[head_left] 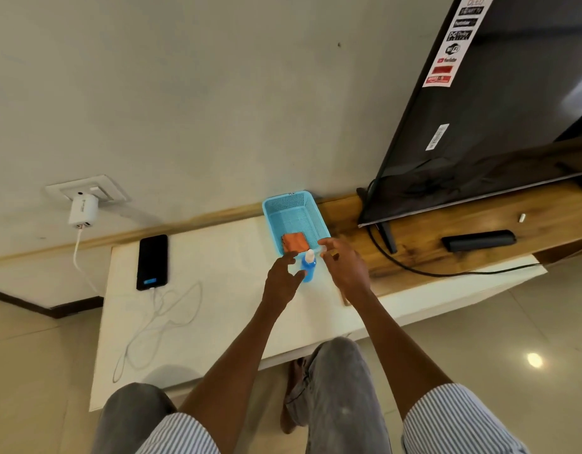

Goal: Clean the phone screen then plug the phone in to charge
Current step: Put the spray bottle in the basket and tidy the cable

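Head cam only, looking down at a white bench (pixel 217 290) pushed against the wall. The phone (pixel 152 262) lies flat at about 9 o'clock from the hands, screen up and mostly dark with a small blue bar lit at its near end. A white cable (pixel 158 326) is plugged into that end, loops loosely over the bench, and runs up to a white charger (pixel 82 213) sitting in the wall socket (pixel 86 189) at roughly 10 o'clock.

Dead centre stands a little blue spray bottle (pixel 308 267) with a white top, upright on the bench. The left hand (pixel 281 278) is at its 9 o'clock, fingers spread, thumb tip right by the bottle; can't tell if it touches. So that grip is apart, holding nothing. The right hand (pixel 345 267) is at 3 o'clock, and its grip pinches something small and pale, maybe the cap (pixel 323 250), too blurry to be sure.

Just past the bottle at 12 o'clock is a light blue basket (pixel 294 204) with an orange cloth (pixel 294 242) folded inside. A TV (pixel 495 109) and a dark remote (pixel 478 240) are off at 2 o'clock on a wooden shelf (pixel 446 257).
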